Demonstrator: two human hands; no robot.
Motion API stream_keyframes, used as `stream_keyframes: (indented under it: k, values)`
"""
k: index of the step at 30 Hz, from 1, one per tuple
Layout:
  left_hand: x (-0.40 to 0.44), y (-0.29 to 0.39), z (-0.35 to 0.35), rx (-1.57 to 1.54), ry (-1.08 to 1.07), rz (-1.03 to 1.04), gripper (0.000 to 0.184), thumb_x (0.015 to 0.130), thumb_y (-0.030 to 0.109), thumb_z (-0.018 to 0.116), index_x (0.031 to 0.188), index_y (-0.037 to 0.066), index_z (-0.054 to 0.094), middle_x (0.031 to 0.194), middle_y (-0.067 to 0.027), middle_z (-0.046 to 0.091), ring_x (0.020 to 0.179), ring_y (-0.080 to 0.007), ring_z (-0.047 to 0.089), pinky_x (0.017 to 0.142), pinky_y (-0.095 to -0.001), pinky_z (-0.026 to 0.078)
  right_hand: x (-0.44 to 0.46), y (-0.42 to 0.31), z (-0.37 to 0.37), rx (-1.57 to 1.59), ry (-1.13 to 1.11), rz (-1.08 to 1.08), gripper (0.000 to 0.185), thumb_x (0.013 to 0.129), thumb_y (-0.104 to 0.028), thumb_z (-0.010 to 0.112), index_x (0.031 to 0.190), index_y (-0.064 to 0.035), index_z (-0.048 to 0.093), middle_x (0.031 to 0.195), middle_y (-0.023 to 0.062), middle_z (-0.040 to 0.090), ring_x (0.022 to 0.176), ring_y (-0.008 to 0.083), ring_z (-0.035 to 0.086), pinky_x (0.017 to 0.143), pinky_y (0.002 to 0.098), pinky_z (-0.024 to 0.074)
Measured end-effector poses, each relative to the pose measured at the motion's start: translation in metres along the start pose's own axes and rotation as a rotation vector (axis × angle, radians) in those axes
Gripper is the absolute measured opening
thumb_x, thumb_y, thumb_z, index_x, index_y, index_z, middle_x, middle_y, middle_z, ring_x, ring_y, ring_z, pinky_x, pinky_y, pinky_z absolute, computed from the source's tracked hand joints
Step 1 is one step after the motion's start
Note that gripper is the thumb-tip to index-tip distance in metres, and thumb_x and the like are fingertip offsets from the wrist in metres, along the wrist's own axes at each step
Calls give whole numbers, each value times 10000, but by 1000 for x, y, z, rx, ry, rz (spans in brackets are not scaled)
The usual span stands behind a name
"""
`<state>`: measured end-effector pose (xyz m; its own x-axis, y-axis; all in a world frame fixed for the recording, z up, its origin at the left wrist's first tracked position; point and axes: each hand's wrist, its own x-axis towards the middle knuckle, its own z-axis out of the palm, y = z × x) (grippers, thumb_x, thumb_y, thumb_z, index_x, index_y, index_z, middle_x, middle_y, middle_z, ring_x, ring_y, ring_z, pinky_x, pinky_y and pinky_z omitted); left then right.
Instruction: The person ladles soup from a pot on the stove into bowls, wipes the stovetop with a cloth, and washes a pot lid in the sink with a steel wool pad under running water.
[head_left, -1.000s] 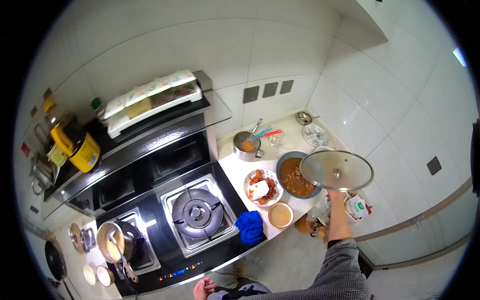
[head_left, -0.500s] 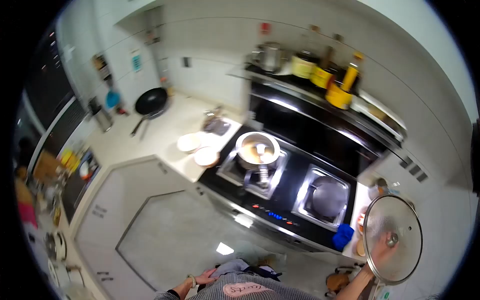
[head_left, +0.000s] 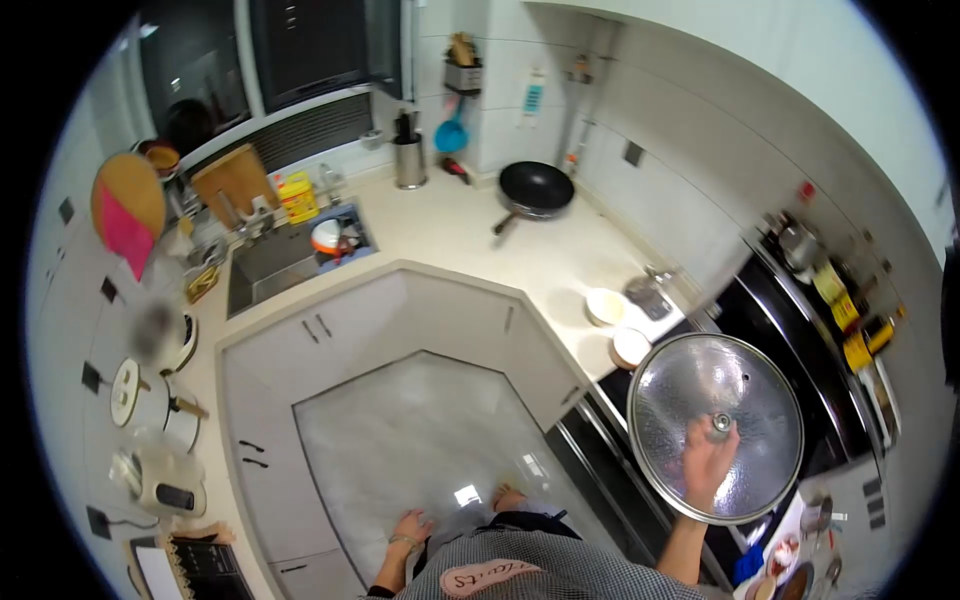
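Observation:
My right hand [head_left: 706, 465] is closed on the metal knob of a round glass pan lid [head_left: 668, 410]. The lid has a metal rim and droplets on its glass. It is held up in the air and hides much of the black stove [head_left: 600, 425] behind it. Low in the view, beside the checked apron [head_left: 540, 560], my left hand [head_left: 409, 526] hangs with its fingers apart and nothing in it. Two small bowls, a white one [head_left: 605, 307] and another [head_left: 630, 347], stand on the counter left of the lid.
A black frying pan [head_left: 537, 188] lies on the back counter [head_left: 440, 215]. Farther left is the sink [head_left: 275, 272] with dishes inside. A kettle [head_left: 170, 480] and a white cooker [head_left: 140, 395] line the left counter. Bottles [head_left: 855, 350] stand on the shelf above the stove.
The view has turned left, bringing the sink and left counter in. The lid, still in my right hand, now covers much of the stove and the pot on it. My left hand stays low and empty.

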<state>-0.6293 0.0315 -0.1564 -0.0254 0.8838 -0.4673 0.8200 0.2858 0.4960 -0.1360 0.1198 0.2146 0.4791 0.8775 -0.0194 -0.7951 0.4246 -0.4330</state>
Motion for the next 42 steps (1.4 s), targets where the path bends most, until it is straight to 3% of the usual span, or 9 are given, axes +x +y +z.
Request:
stream_keyframes:
  k: [8, 15, 21, 24, 27, 35, 36, 38, 42]
  values:
    - [78, -45, -46, -586, 78, -105, 426, 852, 304, 610, 1194, 52, 575, 1087, -152, 646, 943, -279, 630, 828, -355, 492, 116, 229, 86, 108, -336, 453, 323, 935, -271, 500, 1049, 29, 531, 812, 89, 494, 716, 179, 414, 634, 295, 375]
    - [21, -149, -16, -911, 342, -1053, 387, 818, 245, 603, 1108, -10, 619, 969, -163, 678, 893, -275, 656, 778, -372, 510, 216, 477, 139, 119, -347, 914, 355, 929, -317, 501, 1055, 14, 524, 808, 78, 491, 746, 188, 448, 666, 298, 397]
    - [41, -110, -90, -894, 255, -1148, 395, 814, 252, 607, 1111, -9, 619, 980, -165, 675, 903, -282, 652, 783, -376, 508, 221, 696, 175, 435, -193, 1578, 343, 891, -362, 467, 1019, -48, 513, 768, 52, 450, 704, 190, 468, 672, 289, 424]
    - [82, -108, -128, -926, 264, -1112, 400, 812, 256, 609, 1112, -8, 618, 986, -166, 673, 908, -285, 650, 786, -377, 507, 198, 794, 204, -50, -411, 1396, 282, 869, -273, 513, 1013, -30, 519, 874, 80, 506, 798, 189, 503, 709, 310, 441]
    - [135, -127, -175, -945, 277, -1057, 404, 810, 259, 612, 1113, -7, 618, 991, -168, 671, 912, -289, 647, 788, -379, 506, 163, 867, 240, -1165, -1063, 523, 237, 847, -185, 560, 1006, -13, 524, 980, 109, 562, 892, 187, 538, 746, 332, 457]
    - [249, -230, -330, -957, 311, -979, 416, 804, 269, 618, 1116, -6, 617, 1006, -171, 666, 925, -298, 642, 795, -383, 504, 132, 1112, 223, -771, -1346, 391, 242, 920, -199, 537, 1094, -33, 518, 1113, 117, 554, 961, 247, 559, 841, 385, 487]
    - [260, -242, -344, -958, 318, -973, 417, 803, 270, 618, 1116, -5, 617, 1008, -171, 666, 927, -299, 641, 795, -384, 503, 128, 1120, 234, -541, -871, 963, 162, 924, -145, 516, 1042, -34, 522, 1029, 93, 536, 900, 214, 528, 783, 344, 477]
    - [281, -260, -373, -963, 319, -959, 420, 802, 273, 620, 1117, -5, 616, 1011, -172, 665, 930, -302, 639, 797, -385, 503, 128, 1162, 235, -262, -305, 1440, 89, 929, -91, 495, 991, -36, 527, 945, 69, 517, 838, 180, 497, 726, 303, 467]
    - [316, -282, -414, -963, 295, -963, 426, 799, 277, 623, 1119, -4, 616, 1018, -174, 662, 936, -306, 636, 800, -387, 502, 135, 1248, 193, -257, 91, 1608, 178, 981, -184, 435, 1035, -37, 518, 893, 66, 485, 712, 165, 439, 596, 327, 449]
